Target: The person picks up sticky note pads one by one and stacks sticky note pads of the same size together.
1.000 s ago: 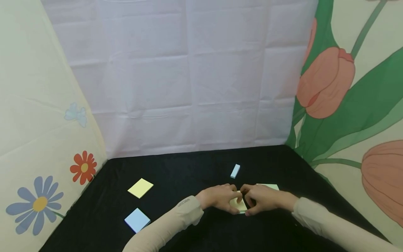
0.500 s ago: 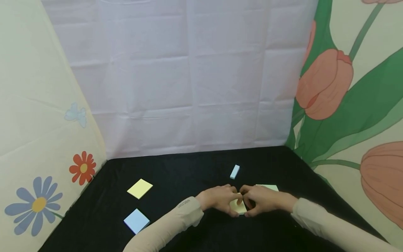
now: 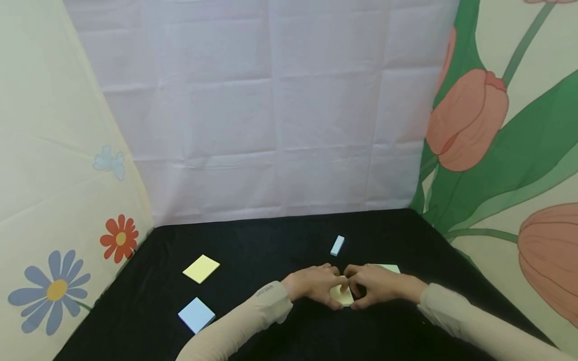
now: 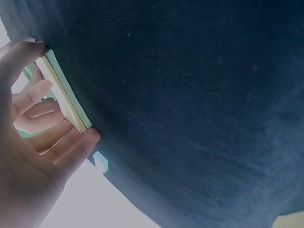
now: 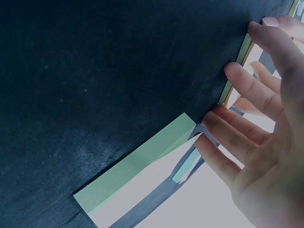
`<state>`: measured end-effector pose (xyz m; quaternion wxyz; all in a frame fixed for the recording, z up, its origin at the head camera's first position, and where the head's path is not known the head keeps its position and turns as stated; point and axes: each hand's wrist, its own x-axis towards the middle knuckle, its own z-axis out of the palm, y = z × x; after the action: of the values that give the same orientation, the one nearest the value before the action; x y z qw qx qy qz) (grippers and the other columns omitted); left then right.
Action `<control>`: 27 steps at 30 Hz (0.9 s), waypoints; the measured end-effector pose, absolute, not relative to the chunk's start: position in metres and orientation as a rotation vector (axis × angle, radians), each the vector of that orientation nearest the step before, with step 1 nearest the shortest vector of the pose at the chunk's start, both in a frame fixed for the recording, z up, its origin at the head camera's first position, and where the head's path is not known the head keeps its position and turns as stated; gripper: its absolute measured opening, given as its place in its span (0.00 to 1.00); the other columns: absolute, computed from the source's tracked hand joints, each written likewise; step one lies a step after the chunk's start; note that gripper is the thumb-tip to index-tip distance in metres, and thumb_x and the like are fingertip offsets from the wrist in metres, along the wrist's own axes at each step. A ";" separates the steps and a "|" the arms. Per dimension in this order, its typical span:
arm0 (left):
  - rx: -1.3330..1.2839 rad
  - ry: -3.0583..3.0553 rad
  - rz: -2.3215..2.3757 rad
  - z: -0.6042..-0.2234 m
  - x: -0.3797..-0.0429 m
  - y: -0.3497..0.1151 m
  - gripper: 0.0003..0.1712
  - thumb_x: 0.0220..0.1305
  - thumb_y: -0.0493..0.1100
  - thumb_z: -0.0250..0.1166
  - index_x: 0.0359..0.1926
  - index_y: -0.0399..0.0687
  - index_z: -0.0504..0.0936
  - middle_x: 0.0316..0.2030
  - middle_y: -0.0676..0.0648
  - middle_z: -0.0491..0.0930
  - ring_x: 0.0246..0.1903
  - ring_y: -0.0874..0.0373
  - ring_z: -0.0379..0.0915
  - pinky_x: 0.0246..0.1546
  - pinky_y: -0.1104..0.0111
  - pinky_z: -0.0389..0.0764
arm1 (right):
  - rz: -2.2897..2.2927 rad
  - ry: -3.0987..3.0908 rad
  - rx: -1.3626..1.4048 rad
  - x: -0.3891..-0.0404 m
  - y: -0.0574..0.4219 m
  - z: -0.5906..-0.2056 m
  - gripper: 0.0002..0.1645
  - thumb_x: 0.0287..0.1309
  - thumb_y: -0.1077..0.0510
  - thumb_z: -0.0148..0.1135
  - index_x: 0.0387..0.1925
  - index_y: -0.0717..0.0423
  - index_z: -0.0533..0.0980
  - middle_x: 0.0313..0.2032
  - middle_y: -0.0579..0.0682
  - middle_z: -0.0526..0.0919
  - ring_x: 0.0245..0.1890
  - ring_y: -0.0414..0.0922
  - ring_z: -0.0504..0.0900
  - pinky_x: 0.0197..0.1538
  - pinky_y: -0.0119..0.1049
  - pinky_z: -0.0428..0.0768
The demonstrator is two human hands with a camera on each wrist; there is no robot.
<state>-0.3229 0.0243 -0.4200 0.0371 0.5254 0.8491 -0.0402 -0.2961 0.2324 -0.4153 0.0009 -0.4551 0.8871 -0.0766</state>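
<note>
Just right of centre in the head view, both hands hold a small stack of sticky note pads (image 3: 343,298), pale yellow over light green. My left hand (image 3: 316,285) has its thumb and fingers at the left side of the stack. From the right, my right hand (image 3: 379,285) curls its thumb and fingers at the opposite side, and the two index fingers meet near the far edge. The left wrist view shows the stack's layered edge (image 4: 69,92) between the left thumb and fingertips. Part of the stack's top is hidden by the fingers.
A green sticky note pad (image 3: 388,267) lies behind the right hand. Farther back is a narrow light-blue block (image 3: 337,245). On the left lie a yellow pad (image 3: 201,269) and a blue pad (image 3: 196,315), the latter close to the left sleeve. Black cloth (image 3: 271,240) covers the table.
The hands and the stack stay almost in place; the stack's near edge sits very slightly lower than a second ago. The other pads have not moved.
</note>
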 end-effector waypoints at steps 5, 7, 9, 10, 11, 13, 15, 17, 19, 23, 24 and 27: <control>1.629 2.608 -0.128 -0.420 -0.322 0.024 0.23 0.53 0.68 0.57 0.48 0.68 0.70 0.45 0.59 0.68 0.37 0.66 0.60 0.29 0.77 0.63 | -0.249 2.784 -1.454 -0.297 0.233 -0.417 0.16 0.48 0.33 0.58 0.20 0.35 0.70 0.45 0.38 0.70 0.28 0.30 0.67 0.32 0.29 0.69; 1.634 2.611 -0.130 -0.419 -0.322 0.025 0.24 0.53 0.67 0.57 0.48 0.67 0.70 0.45 0.59 0.68 0.38 0.66 0.60 0.29 0.77 0.63 | -0.237 2.791 -1.452 -0.298 0.233 -0.417 0.16 0.48 0.32 0.57 0.22 0.35 0.70 0.44 0.38 0.70 0.27 0.30 0.66 0.32 0.30 0.68; 1.637 2.610 -0.133 -0.419 -0.322 0.025 0.24 0.53 0.67 0.57 0.49 0.67 0.70 0.45 0.59 0.68 0.38 0.67 0.60 0.29 0.77 0.63 | -0.224 2.794 -1.437 -0.298 0.233 -0.417 0.15 0.48 0.32 0.57 0.26 0.35 0.71 0.44 0.37 0.70 0.26 0.30 0.66 0.32 0.30 0.68; 1.636 2.609 -0.134 -0.418 -0.322 0.025 0.24 0.53 0.67 0.57 0.49 0.67 0.70 0.46 0.59 0.68 0.38 0.67 0.60 0.30 0.77 0.63 | -0.219 2.794 -1.430 -0.298 0.233 -0.416 0.16 0.48 0.32 0.57 0.28 0.34 0.72 0.44 0.37 0.70 0.26 0.30 0.66 0.32 0.31 0.67; 1.635 2.608 -0.138 -0.418 -0.322 0.024 0.25 0.53 0.67 0.57 0.49 0.67 0.70 0.46 0.59 0.68 0.38 0.67 0.60 0.30 0.77 0.63 | -0.217 2.793 -1.425 -0.298 0.233 -0.416 0.16 0.48 0.31 0.57 0.31 0.35 0.73 0.44 0.37 0.70 0.26 0.30 0.66 0.32 0.31 0.67; 1.629 2.609 -0.146 -0.418 -0.322 0.024 0.25 0.53 0.67 0.57 0.49 0.67 0.69 0.46 0.59 0.68 0.38 0.67 0.60 0.30 0.77 0.63 | -0.214 2.795 -1.424 -0.298 0.233 -0.415 0.18 0.48 0.31 0.57 0.35 0.35 0.73 0.44 0.37 0.69 0.25 0.30 0.66 0.32 0.32 0.67; 1.623 2.615 -0.157 -0.418 -0.322 0.025 0.24 0.53 0.68 0.57 0.49 0.68 0.69 0.46 0.59 0.67 0.39 0.66 0.60 0.31 0.77 0.63 | -0.208 2.800 -1.433 -0.298 0.233 -0.414 0.19 0.48 0.32 0.57 0.37 0.35 0.74 0.44 0.37 0.70 0.26 0.30 0.66 0.33 0.32 0.67; 1.615 2.623 -0.162 -0.419 -0.323 0.025 0.24 0.53 0.68 0.56 0.49 0.68 0.69 0.46 0.59 0.67 0.39 0.66 0.60 0.32 0.76 0.63 | -0.204 2.804 -1.447 -0.298 0.233 -0.413 0.19 0.47 0.32 0.58 0.36 0.36 0.74 0.44 0.37 0.70 0.26 0.30 0.66 0.33 0.33 0.67; 1.610 2.632 -0.159 -0.419 -0.323 0.024 0.24 0.53 0.68 0.56 0.49 0.68 0.69 0.46 0.59 0.67 0.39 0.66 0.60 0.31 0.76 0.63 | -0.202 2.797 -1.450 -0.299 0.233 -0.413 0.19 0.47 0.32 0.58 0.37 0.36 0.74 0.43 0.37 0.70 0.26 0.30 0.66 0.33 0.32 0.67; 1.615 2.636 -0.146 -0.421 -0.323 0.024 0.25 0.53 0.69 0.56 0.49 0.68 0.70 0.45 0.59 0.68 0.39 0.66 0.59 0.30 0.77 0.63 | -0.197 2.780 -1.454 -0.300 0.232 -0.413 0.21 0.47 0.33 0.58 0.40 0.37 0.75 0.41 0.36 0.69 0.25 0.31 0.66 0.30 0.31 0.66; 1.619 2.637 -0.144 -0.421 -0.322 0.024 0.25 0.53 0.69 0.56 0.49 0.68 0.70 0.45 0.59 0.68 0.39 0.66 0.59 0.30 0.77 0.62 | -0.196 2.777 -1.453 -0.300 0.232 -0.413 0.22 0.47 0.33 0.58 0.41 0.37 0.75 0.40 0.36 0.69 0.25 0.31 0.66 0.30 0.31 0.66; 1.632 2.636 -0.146 -0.421 -0.321 0.023 0.25 0.53 0.69 0.55 0.49 0.68 0.70 0.45 0.59 0.68 0.38 0.66 0.60 0.30 0.77 0.63 | -0.202 2.778 -1.464 -0.301 0.232 -0.414 0.21 0.47 0.32 0.58 0.40 0.37 0.75 0.41 0.36 0.69 0.24 0.31 0.66 0.30 0.30 0.66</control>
<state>-0.3214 0.0233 -0.4209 0.0190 0.5256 0.8492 -0.0469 -0.3008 0.2320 -0.4143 -0.0022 -0.4652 0.8829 -0.0641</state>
